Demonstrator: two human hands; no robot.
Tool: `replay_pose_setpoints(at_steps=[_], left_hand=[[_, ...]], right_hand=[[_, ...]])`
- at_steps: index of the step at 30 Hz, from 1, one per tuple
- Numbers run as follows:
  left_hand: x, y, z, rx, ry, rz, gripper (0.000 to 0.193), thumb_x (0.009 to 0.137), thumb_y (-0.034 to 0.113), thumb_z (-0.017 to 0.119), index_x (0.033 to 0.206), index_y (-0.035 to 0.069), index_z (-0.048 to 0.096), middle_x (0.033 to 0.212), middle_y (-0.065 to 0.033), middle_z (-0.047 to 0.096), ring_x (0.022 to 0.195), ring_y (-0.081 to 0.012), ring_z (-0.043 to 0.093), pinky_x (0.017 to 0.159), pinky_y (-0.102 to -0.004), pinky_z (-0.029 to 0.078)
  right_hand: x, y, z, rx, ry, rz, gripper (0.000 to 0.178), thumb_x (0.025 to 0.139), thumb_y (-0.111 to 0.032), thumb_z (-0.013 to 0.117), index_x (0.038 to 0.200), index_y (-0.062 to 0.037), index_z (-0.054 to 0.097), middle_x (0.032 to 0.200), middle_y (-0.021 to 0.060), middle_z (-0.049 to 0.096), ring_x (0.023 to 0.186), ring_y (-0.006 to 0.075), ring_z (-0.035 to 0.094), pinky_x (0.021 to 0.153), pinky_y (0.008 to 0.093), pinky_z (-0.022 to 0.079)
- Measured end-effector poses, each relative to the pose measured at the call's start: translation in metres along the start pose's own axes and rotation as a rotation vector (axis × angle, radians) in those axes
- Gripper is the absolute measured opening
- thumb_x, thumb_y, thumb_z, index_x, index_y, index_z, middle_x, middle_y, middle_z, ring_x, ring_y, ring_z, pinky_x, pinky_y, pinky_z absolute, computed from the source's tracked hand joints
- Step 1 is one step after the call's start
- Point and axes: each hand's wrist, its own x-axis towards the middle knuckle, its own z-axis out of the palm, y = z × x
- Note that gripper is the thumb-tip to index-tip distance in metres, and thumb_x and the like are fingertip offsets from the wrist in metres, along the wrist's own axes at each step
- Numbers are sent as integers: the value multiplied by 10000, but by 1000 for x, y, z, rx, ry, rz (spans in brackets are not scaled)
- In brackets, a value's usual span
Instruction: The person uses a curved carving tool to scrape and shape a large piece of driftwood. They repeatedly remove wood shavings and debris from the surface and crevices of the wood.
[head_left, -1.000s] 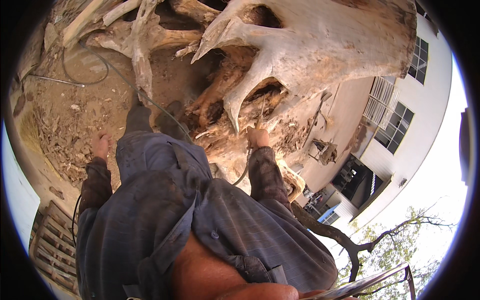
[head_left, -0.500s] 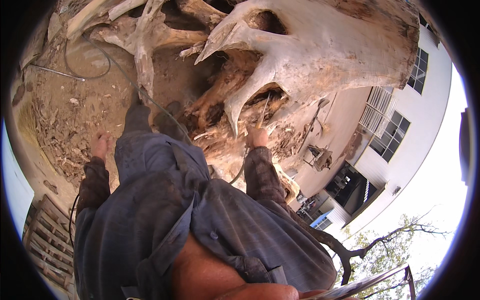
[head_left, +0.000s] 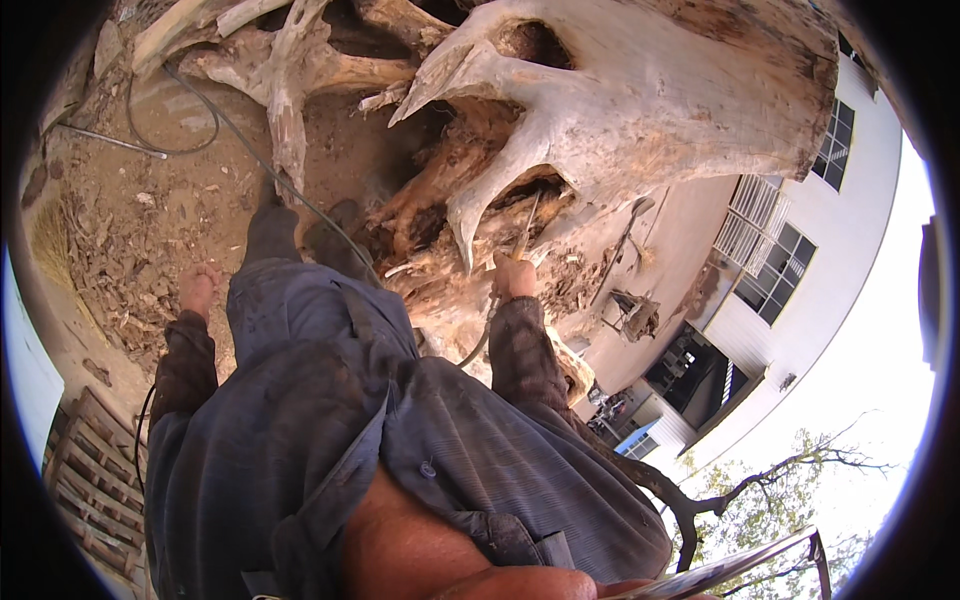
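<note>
Tool (head_left: pixel 523 238) (slim) in right hand (head_left: pixel 514 276)

Slim tool (head_left: pixel 522 240) aslant before a hollow in the pale stump (head_left: pixel 650 110)

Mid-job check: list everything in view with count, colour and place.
Stump: one, pale tan, upper centre to right
Root wood: several, tan, upper left
Wood chips: many, brown, ground at left
Hose: at least one, grey-green, upper left to centre
Metal rod: one, grey, ground at far left
Slatted pallet: one or more, brown, lower left
Building: one, white, right
Tree: one, dark-limbed, lower right
Slim tool: one, tan, centre
Jacket: one, dark blue-grey, lower centre
Left hand: one, bare, dark sleeve, left, holding nothing visible
Right hand: one, bare, dark sleeve, centre, around the tool
</note>
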Motion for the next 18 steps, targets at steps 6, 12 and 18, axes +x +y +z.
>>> replay_pose_setpoints(at_steps=[6,12,18], left_hand=[[-24,28,10,-40,85,-22,224,836,55,466,933,72,668,992,-46,709,819,-155,694,585,-297,474],[-20,24,4,-47,121,-62,244,875,85,475,1043,76,652,978,-40,703,795,-155,679,606,-302,471],[-8,12,1,2,87,-92,228,891,112,494,1052,68,649,998,-53,700,762,-172,675,590,-300,465]], right_hand=[[-73,-56,-15,355,-202,220,616,949,-237,656,1464,-35,385,636,76,555,435,192,501,422,402,441],[-93,-40,-19,421,-159,136,280,914,-273,719,866,-24,601,622,52,517,445,180,456,420,360,397],[-122,-36,-24,286,-224,163,361,910,-307,722,789,2,580,597,60,515,434,186,487,411,358,402]])
